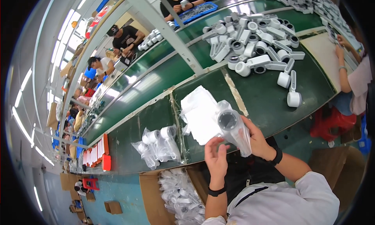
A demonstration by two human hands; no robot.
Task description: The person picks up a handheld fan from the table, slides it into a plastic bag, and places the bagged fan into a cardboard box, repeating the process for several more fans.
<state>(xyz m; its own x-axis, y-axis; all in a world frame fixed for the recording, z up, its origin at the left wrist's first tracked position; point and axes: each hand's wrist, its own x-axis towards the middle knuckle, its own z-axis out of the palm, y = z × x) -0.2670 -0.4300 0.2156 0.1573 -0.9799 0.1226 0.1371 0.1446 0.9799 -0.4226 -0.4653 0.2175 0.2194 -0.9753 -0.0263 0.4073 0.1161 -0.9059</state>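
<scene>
My right hand (258,139) is closed around a white round-headed handle piece (231,125) inside a clear plastic bag. The piece has a dark round face turned upward and its handle points toward me. Just left of it is my left hand (216,156), fingers apart and slightly bent, with nothing visible in it. Its fingertips are by the near edge of a stack of thin white sheets or bags (200,111) on the green table (156,117). Further left lie a few bagged pieces (160,141) of the same kind.
A large heap of unbagged white and grey pieces (254,43) covers the table's far right. An open cardboard box (150,191) below the table edge holds many bagged pieces. Red-orange trays (95,152) stand at the left end. Co-workers sit across and at right.
</scene>
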